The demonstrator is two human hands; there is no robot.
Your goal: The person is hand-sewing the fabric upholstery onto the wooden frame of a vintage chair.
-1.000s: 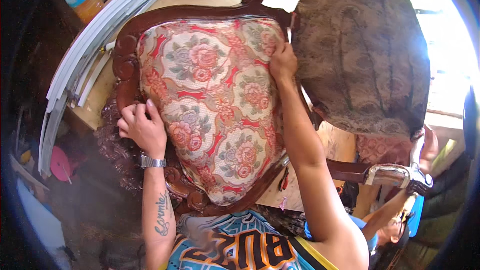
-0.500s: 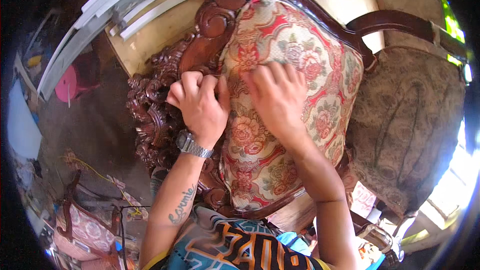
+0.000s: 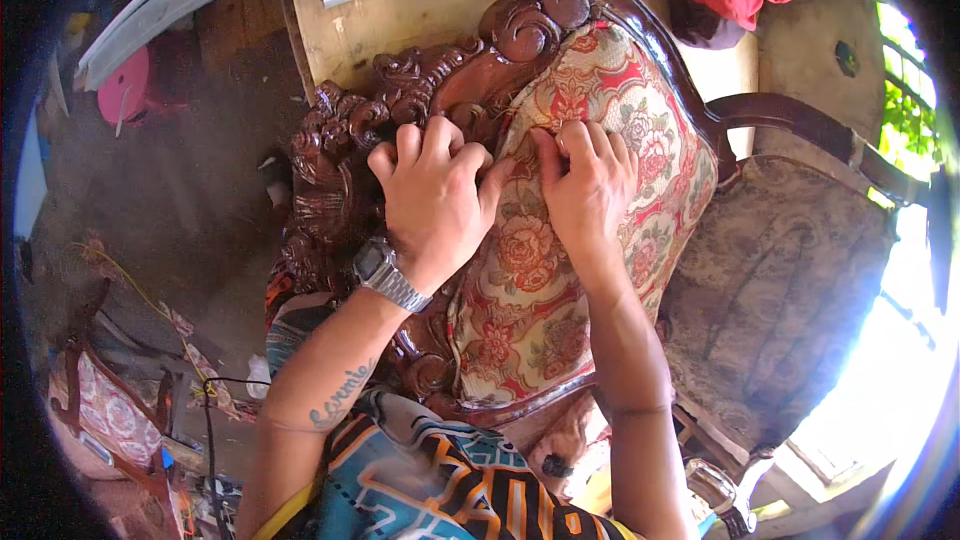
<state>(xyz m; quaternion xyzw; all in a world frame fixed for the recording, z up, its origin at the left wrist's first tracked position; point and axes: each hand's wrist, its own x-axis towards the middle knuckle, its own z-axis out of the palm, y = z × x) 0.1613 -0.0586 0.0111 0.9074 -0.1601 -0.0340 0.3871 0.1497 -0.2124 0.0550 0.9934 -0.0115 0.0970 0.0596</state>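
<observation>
Our left hand (image 3: 438,202), fingers curled, rests at the nine o'clock edge of the floral panel (image 3: 530,255) by the carved frame (image 3: 485,82); our right hand (image 3: 590,185), half-curled, lies on it; we cannot tell if either grips.

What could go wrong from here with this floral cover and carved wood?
The floral cover might bunch or skew if the right hand, on it, presses unevenly. The left hand is where cover meets carved wood, so it might get scraped. The metal watch appears close to that glossy wood and could scratch it.
</observation>
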